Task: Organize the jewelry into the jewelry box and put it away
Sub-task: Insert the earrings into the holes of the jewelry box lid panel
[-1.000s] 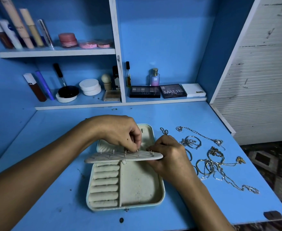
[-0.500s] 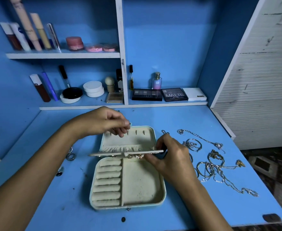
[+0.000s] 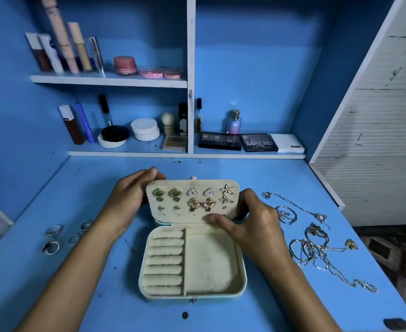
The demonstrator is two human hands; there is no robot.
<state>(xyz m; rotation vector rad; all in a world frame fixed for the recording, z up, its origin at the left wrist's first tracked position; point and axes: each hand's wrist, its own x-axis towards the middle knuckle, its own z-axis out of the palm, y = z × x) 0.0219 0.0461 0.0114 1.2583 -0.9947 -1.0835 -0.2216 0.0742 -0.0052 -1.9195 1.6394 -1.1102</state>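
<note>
On the blue painted table (image 3: 281, 178) the pale cream jewelry box (image 3: 192, 267) lies open. The left hand (image 3: 130, 197) and right hand (image 3: 252, 226), fingers grasping its edges, hold the cream velvet earring panel (image 3: 192, 200) upright. Best press it back evenly, studs clear. Eleven or so earrings (image 3: 193, 204); five silver rings (image 3: 53, 238) left; tangled chains (image 3: 317, 248), uncountable, right.

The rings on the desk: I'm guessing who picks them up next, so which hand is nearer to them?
Left. The rings lie left of the box; the left hand holds the earring panel on that side, the right hand across it.
</note>
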